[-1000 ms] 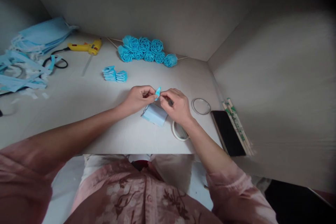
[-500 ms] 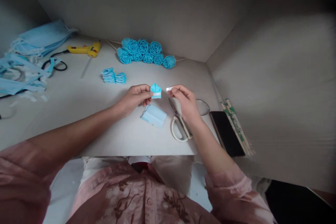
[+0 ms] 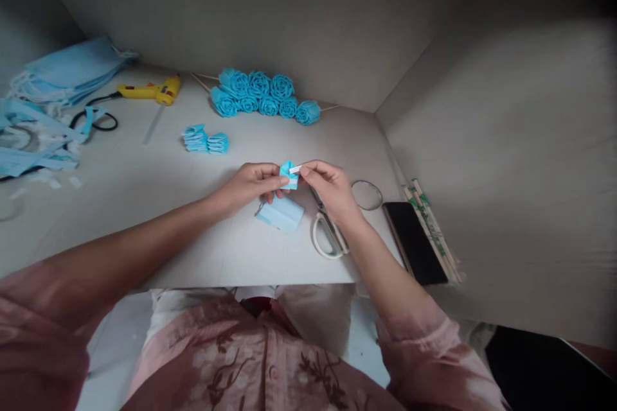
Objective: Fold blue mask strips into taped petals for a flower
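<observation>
My left hand (image 3: 258, 181) pinches a small folded piece of blue mask fabric (image 3: 289, 167) with a pointed top and a white strip across its lower part. Between the thumb and finger of my right hand (image 3: 330, 187) is a short white strip (image 3: 294, 170), its free end over the face of the folded piece. Whether the strip touches the fabric I cannot tell. Below the hands a flat light-blue fabric piece (image 3: 282, 214) lies on the table. Scissors with white handles (image 3: 325, 237) lie under my right hand, their blades partly hidden.
Blue fabric roses (image 3: 260, 93) on sticks lie at the back. Left stand folded blue pieces (image 3: 205, 140), a yellow glue gun (image 3: 149, 91), stacked masks (image 3: 72, 67) and scraps (image 3: 38, 135). Right are a thin ring (image 3: 367, 195), a black phone (image 3: 415, 244) and wrapped sticks (image 3: 434, 228).
My right hand has moved left and slightly down, bringing the white strip from beside the folded piece to in front of it. My left hand still holds that piece, slightly lower.
</observation>
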### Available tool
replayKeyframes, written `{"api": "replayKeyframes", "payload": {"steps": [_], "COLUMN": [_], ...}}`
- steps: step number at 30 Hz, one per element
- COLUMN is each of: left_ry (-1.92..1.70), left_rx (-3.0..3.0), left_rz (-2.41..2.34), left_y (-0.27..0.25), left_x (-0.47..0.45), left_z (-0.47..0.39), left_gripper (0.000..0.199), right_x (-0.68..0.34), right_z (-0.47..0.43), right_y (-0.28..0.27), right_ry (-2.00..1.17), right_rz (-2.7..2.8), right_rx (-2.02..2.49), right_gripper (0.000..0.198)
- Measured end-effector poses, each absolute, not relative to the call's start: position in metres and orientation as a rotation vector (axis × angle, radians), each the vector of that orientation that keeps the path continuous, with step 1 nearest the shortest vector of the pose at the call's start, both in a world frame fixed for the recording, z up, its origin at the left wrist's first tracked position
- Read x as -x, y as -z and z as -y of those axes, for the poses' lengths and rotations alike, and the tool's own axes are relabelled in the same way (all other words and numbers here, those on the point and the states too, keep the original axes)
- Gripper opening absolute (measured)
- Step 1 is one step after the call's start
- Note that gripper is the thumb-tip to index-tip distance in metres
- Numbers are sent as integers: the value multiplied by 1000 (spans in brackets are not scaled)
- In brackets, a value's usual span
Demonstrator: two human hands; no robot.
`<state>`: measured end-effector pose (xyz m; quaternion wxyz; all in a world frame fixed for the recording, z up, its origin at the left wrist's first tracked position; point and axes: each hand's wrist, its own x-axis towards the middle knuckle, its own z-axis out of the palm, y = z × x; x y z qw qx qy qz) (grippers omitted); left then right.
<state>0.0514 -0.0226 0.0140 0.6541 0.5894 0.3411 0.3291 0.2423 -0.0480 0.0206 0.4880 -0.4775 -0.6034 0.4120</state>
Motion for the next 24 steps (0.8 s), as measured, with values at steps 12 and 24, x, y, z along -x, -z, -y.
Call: {"api": "replayKeyframes", "payload": {"steps": [12, 24], "left_ry": [-737, -691], "left_rx": [-1263, -1230], "left_rz": [-824, -826], "left_y": [-19, -22], "left_x": [-53, -54], "left_z": [24, 26], "left_gripper": [20, 20], "right_x": [-242, -248], "right_z": [56, 53], "right_y": [-29, -24], "right_ry": [-501, 101], "right_rz": [1666, 1952], "right_rx": [1171, 1150], "right_gripper": [15, 21]}}
